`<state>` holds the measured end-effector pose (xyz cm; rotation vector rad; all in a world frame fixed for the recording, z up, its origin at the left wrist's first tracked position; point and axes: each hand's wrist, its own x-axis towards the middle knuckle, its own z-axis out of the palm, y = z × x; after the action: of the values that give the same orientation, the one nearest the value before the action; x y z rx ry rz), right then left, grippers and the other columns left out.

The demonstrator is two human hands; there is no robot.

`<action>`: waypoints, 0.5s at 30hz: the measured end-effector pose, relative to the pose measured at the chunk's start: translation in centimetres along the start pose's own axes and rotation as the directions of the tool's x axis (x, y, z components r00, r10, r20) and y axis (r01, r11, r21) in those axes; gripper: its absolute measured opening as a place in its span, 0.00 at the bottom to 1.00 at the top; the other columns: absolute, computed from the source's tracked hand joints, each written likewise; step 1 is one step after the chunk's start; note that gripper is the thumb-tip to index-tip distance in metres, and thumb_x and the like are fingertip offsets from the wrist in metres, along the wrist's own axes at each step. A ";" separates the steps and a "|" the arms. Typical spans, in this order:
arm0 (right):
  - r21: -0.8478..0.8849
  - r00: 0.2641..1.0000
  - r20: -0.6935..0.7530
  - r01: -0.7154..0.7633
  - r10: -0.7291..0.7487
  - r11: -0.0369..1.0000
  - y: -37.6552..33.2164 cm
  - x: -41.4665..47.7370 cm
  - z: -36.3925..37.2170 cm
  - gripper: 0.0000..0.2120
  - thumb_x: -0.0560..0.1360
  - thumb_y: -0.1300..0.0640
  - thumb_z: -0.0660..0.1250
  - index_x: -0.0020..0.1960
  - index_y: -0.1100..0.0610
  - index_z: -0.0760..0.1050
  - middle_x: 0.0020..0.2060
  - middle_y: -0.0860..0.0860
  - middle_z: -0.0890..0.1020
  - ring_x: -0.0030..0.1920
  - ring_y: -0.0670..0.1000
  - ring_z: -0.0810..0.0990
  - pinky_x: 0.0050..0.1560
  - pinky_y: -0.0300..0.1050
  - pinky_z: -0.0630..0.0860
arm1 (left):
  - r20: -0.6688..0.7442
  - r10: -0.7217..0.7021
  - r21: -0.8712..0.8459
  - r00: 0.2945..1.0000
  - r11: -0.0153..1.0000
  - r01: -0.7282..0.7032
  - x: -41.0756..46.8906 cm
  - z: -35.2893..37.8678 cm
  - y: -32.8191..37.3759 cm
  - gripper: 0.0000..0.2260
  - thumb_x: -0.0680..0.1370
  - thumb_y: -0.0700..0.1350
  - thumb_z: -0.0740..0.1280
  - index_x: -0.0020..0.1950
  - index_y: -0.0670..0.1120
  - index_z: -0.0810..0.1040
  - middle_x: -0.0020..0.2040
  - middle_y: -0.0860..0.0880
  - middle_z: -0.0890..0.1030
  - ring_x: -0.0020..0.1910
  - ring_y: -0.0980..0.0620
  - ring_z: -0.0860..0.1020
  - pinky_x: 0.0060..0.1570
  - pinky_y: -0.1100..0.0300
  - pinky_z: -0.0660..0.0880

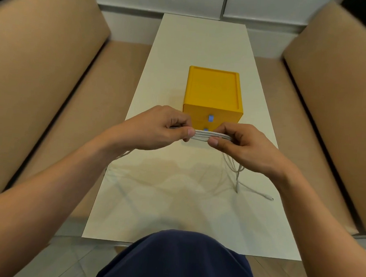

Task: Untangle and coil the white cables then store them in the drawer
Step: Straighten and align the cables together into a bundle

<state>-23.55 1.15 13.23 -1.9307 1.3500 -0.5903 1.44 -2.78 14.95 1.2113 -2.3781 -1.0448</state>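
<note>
A flat bundle of white cable (201,136) runs level between my two hands, above the table and just in front of the yellow drawer box (213,93). My left hand (157,129) pinches the bundle's left end between thumb and fingers. My right hand (241,145) pinches its right end. Loose white cable strands (237,173) hang from my right hand to the table, and one plug end (269,198) lies flat there. More strands trail under my left wrist. The box has two drawers with blue handles (210,118), both closed.
The white table (174,202) is long and narrow, with tan sofas close on the left (42,76) and right (330,93). My knee in dark blue cloth (181,260) sits at the near table edge.
</note>
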 end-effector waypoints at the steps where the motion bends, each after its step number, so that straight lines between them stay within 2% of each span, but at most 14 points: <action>1: -0.002 1.000 -0.015 -0.016 0.016 1.000 -0.1 -0.1 -0.1 0.14 0.79 0.42 0.66 0.45 0.51 0.81 0.29 0.44 0.75 0.30 0.43 0.69 0.32 0.36 0.64 | 0.003 -0.007 -0.012 1.000 1.000 0.007 0.0 0.1 0.0 0.11 0.84 0.50 0.65 0.42 0.53 0.81 0.28 0.56 0.71 0.29 0.57 0.67 0.29 0.65 0.62; 3: 0.001 0.992 -0.108 -0.067 0.066 0.998 -0.2 0.1 0.1 0.24 0.81 0.37 0.60 0.38 0.52 0.81 0.26 0.44 0.73 0.29 0.43 0.69 0.34 0.41 0.66 | 0.019 -0.017 -0.057 1.000 0.998 0.018 0.0 0.2 0.0 0.12 0.84 0.50 0.65 0.42 0.52 0.81 0.28 0.57 0.71 0.28 0.57 0.66 0.30 0.65 0.62; 5: -0.043 0.944 -0.321 -0.097 0.078 0.994 0.0 0.9 1.1 0.32 0.83 0.35 0.56 0.29 0.56 0.73 0.21 0.48 0.70 0.26 0.46 0.70 0.31 0.47 0.67 | 0.050 -0.006 -0.154 0.999 0.988 0.014 -0.2 0.4 0.2 0.12 0.84 0.50 0.66 0.42 0.50 0.81 0.29 0.56 0.70 0.29 0.56 0.66 0.30 0.65 0.62; 7: -0.191 0.849 -0.529 -0.100 -0.016 0.977 0.4 1.8 2.3 0.33 0.83 0.36 0.57 0.26 0.56 0.63 0.20 0.50 0.66 0.26 0.51 0.72 0.27 0.52 0.66 | 0.063 0.017 -0.271 0.998 0.963 0.000 -0.3 0.5 0.7 0.13 0.84 0.48 0.66 0.43 0.45 0.82 0.30 0.52 0.70 0.30 0.54 0.64 0.30 0.65 0.61; 8: -0.266 0.806 -0.589 -0.120 -0.063 0.957 0.6 2.2 2.7 0.31 0.83 0.38 0.58 0.27 0.55 0.60 0.20 0.50 0.64 0.25 0.53 0.70 0.26 0.51 0.63 | 0.060 0.024 -0.320 0.998 0.947 -0.004 -0.4 0.6 0.9 0.13 0.83 0.48 0.66 0.44 0.43 0.82 0.30 0.50 0.69 0.31 0.53 0.64 0.30 0.63 0.61; 10: -0.305 0.731 -0.675 -0.153 -0.100 0.940 0.8 2.5 3.3 0.28 0.82 0.44 0.59 0.27 0.52 0.58 0.20 0.48 0.61 0.24 0.51 0.63 0.27 0.46 0.58 | 0.046 0.018 -0.374 0.999 0.927 0.001 -0.6 0.7 1.0 0.13 0.83 0.49 0.66 0.44 0.41 0.81 0.29 0.50 0.68 0.30 0.52 0.63 0.30 0.62 0.59; 11: -0.293 0.703 -0.700 -0.120 -0.127 0.949 0.6 2.4 3.4 0.26 0.82 0.46 0.61 0.27 0.51 0.58 0.21 0.46 0.60 0.24 0.51 0.62 0.27 0.46 0.58 | 0.033 0.000 -0.371 0.999 0.928 0.012 -0.7 0.8 0.9 0.13 0.83 0.48 0.67 0.43 0.41 0.81 0.29 0.51 0.68 0.29 0.53 0.63 0.30 0.62 0.60; 13: -0.299 0.655 -0.710 0.054 -0.260 0.953 -0.4 2.0 3.7 0.24 0.80 0.52 0.64 0.28 0.50 0.59 0.22 0.44 0.59 0.23 0.51 0.61 0.24 0.46 0.60 | -0.015 -0.054 -0.300 0.998 0.953 0.047 -0.5 1.0 0.4 0.13 0.83 0.49 0.68 0.41 0.45 0.81 0.27 0.55 0.69 0.29 0.55 0.65 0.32 0.62 0.62; 15: -0.358 0.604 -0.693 0.186 -0.394 0.915 -1.2 1.5 4.0 0.23 0.78 0.57 0.66 0.29 0.49 0.59 0.24 0.46 0.60 0.23 0.52 0.60 0.24 0.46 0.60 | -0.055 -0.089 -0.191 0.995 0.979 0.077 -0.2 1.2 0.0 0.13 0.82 0.51 0.68 0.38 0.51 0.81 0.28 0.55 0.72 0.30 0.55 0.68 0.34 0.58 0.65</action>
<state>-19.42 1.11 11.51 -2.2376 1.6512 -1.6143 0.91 -2.06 14.06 1.2638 -2.1425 -1.2080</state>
